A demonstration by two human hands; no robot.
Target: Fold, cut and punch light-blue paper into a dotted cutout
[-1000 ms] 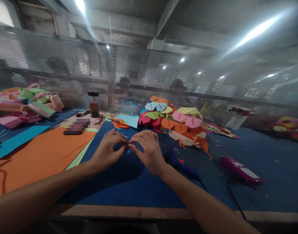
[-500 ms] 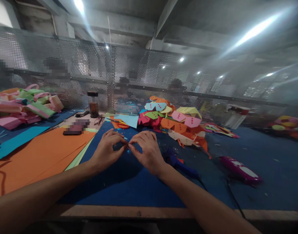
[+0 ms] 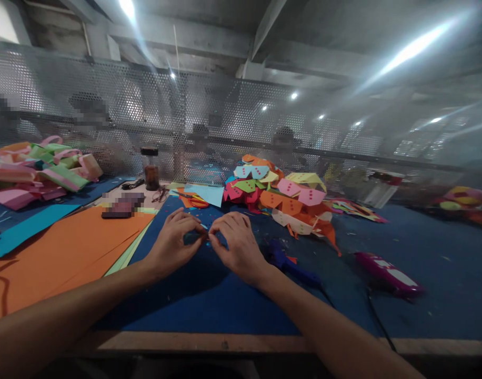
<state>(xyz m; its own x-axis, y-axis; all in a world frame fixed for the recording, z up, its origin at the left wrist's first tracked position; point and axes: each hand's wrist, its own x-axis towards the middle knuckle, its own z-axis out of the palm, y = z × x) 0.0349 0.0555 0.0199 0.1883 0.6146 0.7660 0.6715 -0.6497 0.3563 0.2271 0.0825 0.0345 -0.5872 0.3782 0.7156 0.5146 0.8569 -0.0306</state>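
Observation:
My left hand and my right hand meet fingertip to fingertip over the blue table surface. Thumb and forefinger of each are pinched together, and whatever lies between them is too small to make out. Just beyond the hands are orange-handled scissors and a light blue paper sheet. Tiny paper scraps are scattered under the fingers. Right of my right hand lies a dark blue glue gun with a cord. Behind it rises a pile of folded colored paper shapes with red dots.
Large orange paper sheets cover the left side, with a phone on top. A dark-lidded jar stands behind. A purple corded device lies at right. More folded paper is heaped far left. A perforated metal screen closes the back.
My hands keep the same pinch in nearly the same place, with only a very slight shift of the fingers. Nothing else has visibly moved.

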